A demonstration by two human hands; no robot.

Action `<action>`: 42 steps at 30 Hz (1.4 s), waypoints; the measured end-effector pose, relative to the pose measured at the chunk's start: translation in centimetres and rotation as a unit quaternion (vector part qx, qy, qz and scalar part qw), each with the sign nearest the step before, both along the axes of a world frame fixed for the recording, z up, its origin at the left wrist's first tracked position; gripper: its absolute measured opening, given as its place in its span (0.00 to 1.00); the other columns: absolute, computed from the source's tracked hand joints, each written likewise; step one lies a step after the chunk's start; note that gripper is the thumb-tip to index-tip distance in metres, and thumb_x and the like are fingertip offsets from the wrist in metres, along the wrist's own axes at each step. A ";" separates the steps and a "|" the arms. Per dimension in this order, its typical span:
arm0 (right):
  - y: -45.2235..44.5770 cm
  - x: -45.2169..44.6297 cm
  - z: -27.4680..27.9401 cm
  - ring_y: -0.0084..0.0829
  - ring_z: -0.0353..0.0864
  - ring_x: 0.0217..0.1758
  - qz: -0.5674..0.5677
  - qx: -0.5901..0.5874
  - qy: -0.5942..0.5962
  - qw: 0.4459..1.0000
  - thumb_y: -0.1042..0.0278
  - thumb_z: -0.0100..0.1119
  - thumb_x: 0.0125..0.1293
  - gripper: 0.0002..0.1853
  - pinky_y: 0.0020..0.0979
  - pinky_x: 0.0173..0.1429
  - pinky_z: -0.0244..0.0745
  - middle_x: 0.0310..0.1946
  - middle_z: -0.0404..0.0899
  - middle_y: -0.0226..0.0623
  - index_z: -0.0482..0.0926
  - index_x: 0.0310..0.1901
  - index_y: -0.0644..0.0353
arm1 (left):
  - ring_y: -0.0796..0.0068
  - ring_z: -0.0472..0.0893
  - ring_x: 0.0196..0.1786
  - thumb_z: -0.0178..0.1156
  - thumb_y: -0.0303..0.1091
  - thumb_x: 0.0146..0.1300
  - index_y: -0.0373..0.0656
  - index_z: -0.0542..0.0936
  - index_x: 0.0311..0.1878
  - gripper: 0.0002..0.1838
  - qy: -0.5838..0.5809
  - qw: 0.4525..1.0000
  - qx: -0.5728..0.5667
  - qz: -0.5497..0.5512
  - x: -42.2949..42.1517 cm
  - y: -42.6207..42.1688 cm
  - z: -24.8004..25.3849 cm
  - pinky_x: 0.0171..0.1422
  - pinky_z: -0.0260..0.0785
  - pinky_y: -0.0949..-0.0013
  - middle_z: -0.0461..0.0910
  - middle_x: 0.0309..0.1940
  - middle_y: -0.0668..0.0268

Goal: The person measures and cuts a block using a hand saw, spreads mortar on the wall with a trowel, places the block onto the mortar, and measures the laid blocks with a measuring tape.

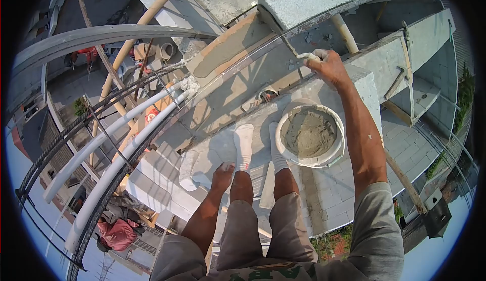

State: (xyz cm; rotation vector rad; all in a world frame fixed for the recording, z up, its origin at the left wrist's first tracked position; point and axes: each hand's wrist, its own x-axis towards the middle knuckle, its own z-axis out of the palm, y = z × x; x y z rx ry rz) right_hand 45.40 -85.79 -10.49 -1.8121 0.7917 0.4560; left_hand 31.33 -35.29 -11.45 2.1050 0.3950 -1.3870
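My right hand (pixel 326 67) is wrapped round the mortar-smeared handle of a trowel (pixel 271 20). Its blade is seen nearly edge-on, against the end of a pale block wall (pixel 324 2) and beside a strip of smeared grey mortar (pixel 223 53). Below that hand, by my right foot, a white bucket (pixel 340 149) holds wet mortar (pixel 310 133). My left hand (pixel 223 175) hangs beside my left shin, fingers curled in and pale at the tips, with no tool showing in it.
I stand in white socks on a narrow block ledge (pixel 207 152). White pipes (pixel 152 124) and bent rebar (pixel 109 167) curve away on the left. Bamboo poles (pixel 136 23) cross the upper left. A person in a red top (pixel 117 232) is lower down at left. A drop lies beyond.
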 end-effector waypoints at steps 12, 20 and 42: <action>-3.2 -3.4 2.9 0.21 0.72 0.23 0.000 0.040 0.029 0.999 0.64 0.66 0.51 0.11 0.27 0.29 0.68 0.20 0.76 0.29 0.82 0.30 0.63 | 0.52 0.81 0.48 0.52 0.47 0.68 0.39 0.79 0.49 0.20 0.021 0.998 -0.039 0.035 -0.4 -3.1 -0.4 0.54 0.70 0.60 0.81 0.42 0.50; -3.8 -11.5 8.6 0.20 0.71 0.22 0.013 -0.067 0.097 0.993 0.62 0.62 0.50 0.10 0.27 0.28 0.67 0.19 0.73 0.28 0.79 0.27 0.62 | 0.44 0.79 0.48 0.52 0.48 0.67 0.40 0.78 0.47 0.20 -0.009 0.996 0.001 -0.087 0.0 -2.5 1.1 0.53 0.70 0.54 0.81 0.41 0.48; 0.1 5.8 18.6 0.25 0.76 0.20 0.162 -0.169 0.087 0.968 0.51 0.57 0.65 0.21 0.29 0.24 0.72 0.21 0.76 0.37 0.80 0.39 0.66 | 0.43 0.79 0.49 0.51 0.49 0.68 0.37 0.78 0.47 0.22 -0.059 0.993 -0.032 -0.097 3.1 -5.5 3.0 0.53 0.70 0.53 0.81 0.42 0.45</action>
